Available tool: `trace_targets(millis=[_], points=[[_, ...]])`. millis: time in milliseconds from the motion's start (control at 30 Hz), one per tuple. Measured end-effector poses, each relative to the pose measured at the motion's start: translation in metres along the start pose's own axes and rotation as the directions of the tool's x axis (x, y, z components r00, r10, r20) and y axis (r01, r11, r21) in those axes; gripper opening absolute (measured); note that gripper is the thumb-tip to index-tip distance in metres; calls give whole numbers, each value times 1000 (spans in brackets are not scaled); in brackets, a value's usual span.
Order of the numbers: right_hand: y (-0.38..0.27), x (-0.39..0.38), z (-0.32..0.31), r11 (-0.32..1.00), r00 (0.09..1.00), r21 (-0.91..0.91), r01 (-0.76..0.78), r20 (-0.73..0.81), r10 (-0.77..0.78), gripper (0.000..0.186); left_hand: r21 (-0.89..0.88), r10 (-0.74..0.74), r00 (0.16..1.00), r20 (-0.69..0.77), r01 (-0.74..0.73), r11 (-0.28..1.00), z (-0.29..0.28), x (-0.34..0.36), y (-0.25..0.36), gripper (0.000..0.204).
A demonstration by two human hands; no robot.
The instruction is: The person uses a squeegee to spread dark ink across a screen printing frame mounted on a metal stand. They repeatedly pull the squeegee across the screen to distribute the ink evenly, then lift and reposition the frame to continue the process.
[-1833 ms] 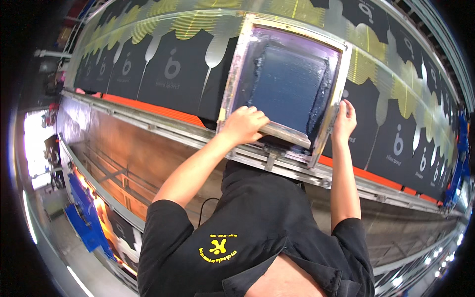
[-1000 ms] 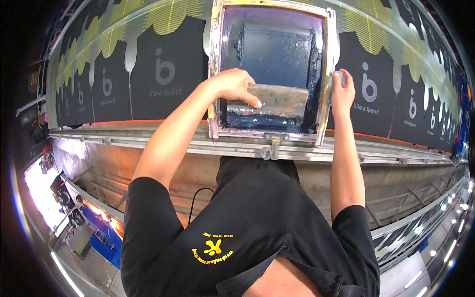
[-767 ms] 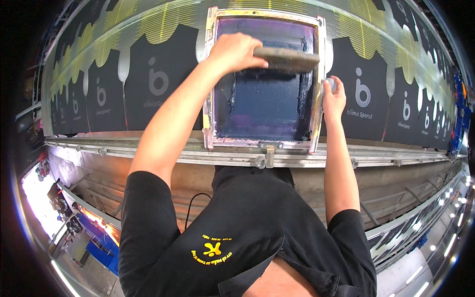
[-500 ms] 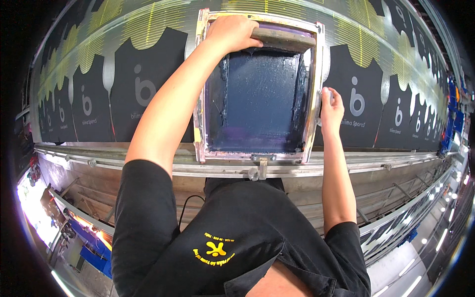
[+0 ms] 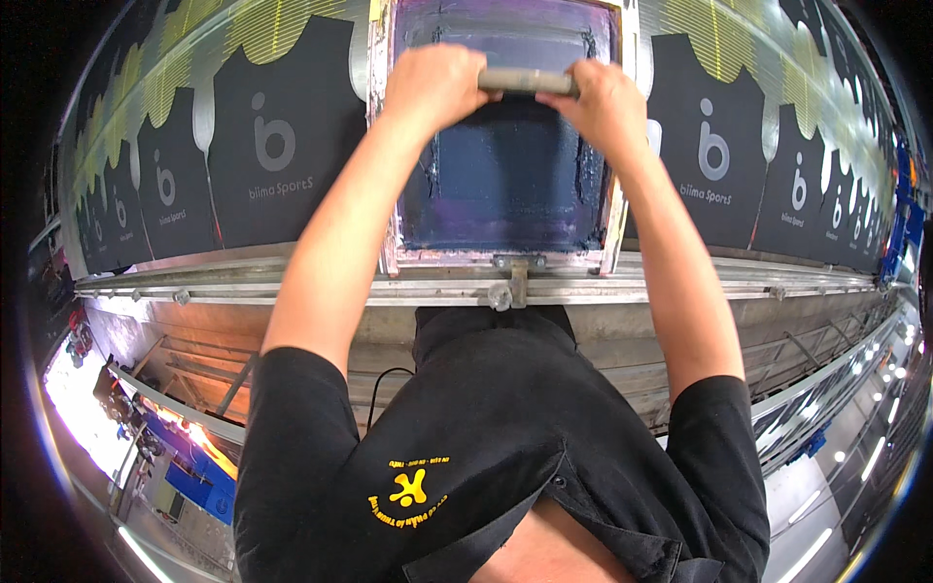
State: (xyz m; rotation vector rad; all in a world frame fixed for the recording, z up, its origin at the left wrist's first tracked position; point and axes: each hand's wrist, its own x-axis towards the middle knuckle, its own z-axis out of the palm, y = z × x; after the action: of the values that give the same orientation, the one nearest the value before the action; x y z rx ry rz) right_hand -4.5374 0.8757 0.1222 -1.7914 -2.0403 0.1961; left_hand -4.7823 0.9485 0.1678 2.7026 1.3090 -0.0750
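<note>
Both of my hands grip a squeegee that spans the screen printing frame in front of me. My left hand is wrapped round its left end, and my right hand holds the right end with the thumb on the near side. Beneath it the screen mesh looks dark blue and wet, with ridges of ink along its left and right sides. The squeegee's blade is hidden under the handle and my fingers. A metal bracket joins the frame's near edge to the rail.
Black shirt panels with grey printed logos lie along the table, one panel to the left and another to the right of the frame. A metal rail with small stops runs along the near edge. Racks stand behind me.
My right hand has left the frame's right edge and taken hold of the squeegee. The squeegee has moved off the frame's far end, nearer to me over the mesh.
</note>
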Motion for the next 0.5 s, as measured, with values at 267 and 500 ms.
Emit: trace_targets(millis=[267, 500], points=[[-62, -189, -7, 994, 998, 91, 59, 18, -61, 51, -75, 12, 994, -108, -20, 997, 57, -186, 77, 46], [-87, -239, -45, 972, 956, 222, 82, 259, -139, 51, -201, -19, 997, 72, 33, 979, 32, -257, 110, 59]])
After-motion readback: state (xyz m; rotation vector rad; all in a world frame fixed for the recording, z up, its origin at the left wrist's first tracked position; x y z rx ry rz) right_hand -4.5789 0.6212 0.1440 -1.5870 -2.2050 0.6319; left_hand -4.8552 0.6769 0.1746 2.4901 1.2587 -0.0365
